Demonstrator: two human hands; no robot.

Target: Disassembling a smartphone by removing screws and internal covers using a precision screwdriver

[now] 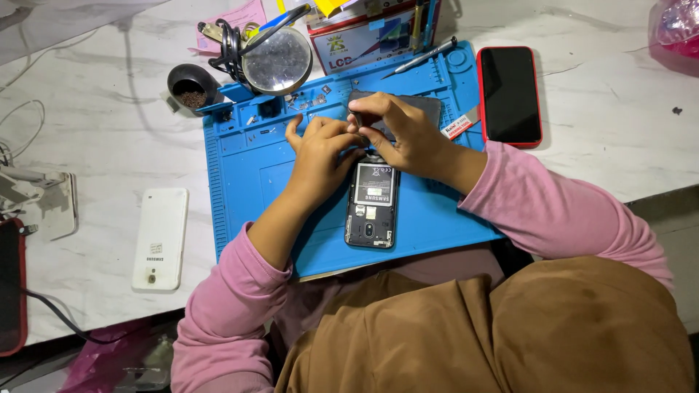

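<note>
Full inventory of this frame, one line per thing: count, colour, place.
Repair mat: 1, blue, centre of the white table.
Opened phone: 1, black, back cover off, on the mat under both hands.
Dark flat panel: 1, grey-black, on the mat beyond the hands.
Phone: 1, red rim, dark screen, right of the mat.
Phone: 1, white, face down, left of the mat.
Magnifier: 1, round lens, mat's far left corner.
Small cup: 1, black, left of the magnifier.
Screwdriver: 1, silver, mat's far edge.
Left hand: on the opened phone's top end.
Right hand: on the same end, touching the left hand.
</note>
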